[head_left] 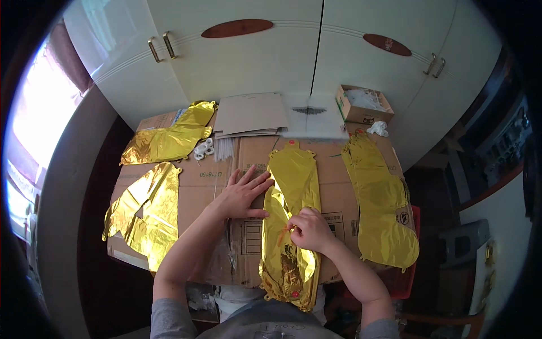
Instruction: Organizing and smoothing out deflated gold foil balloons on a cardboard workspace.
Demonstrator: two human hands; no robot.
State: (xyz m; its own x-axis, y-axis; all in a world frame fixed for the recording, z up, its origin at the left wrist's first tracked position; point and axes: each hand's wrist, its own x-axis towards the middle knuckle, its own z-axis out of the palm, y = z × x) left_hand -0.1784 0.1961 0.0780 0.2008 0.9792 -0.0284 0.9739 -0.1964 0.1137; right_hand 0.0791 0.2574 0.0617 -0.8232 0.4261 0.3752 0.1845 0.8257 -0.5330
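A long gold foil balloon [291,169], lying flat and creased, runs down the middle of the cardboard surface, with small red spots near both ends. My left hand [244,195] rests palm down with fingers spread, its fingertips and thumb at the balloon's left edge. Over the lower half of the foil, my right hand [309,229] is closed in a pinch. An orange-red streak shows at its fingertips; I cannot tell if this is a strip or a reflection.
More flat gold foil balloons lie around: a bent one [149,212] at left, another [169,138] far left, and a long one [384,209] at right. Grey cardboard sheets [251,113], clear plastic bags [313,116], white string [204,148] and a small box [364,107] sit along the back.
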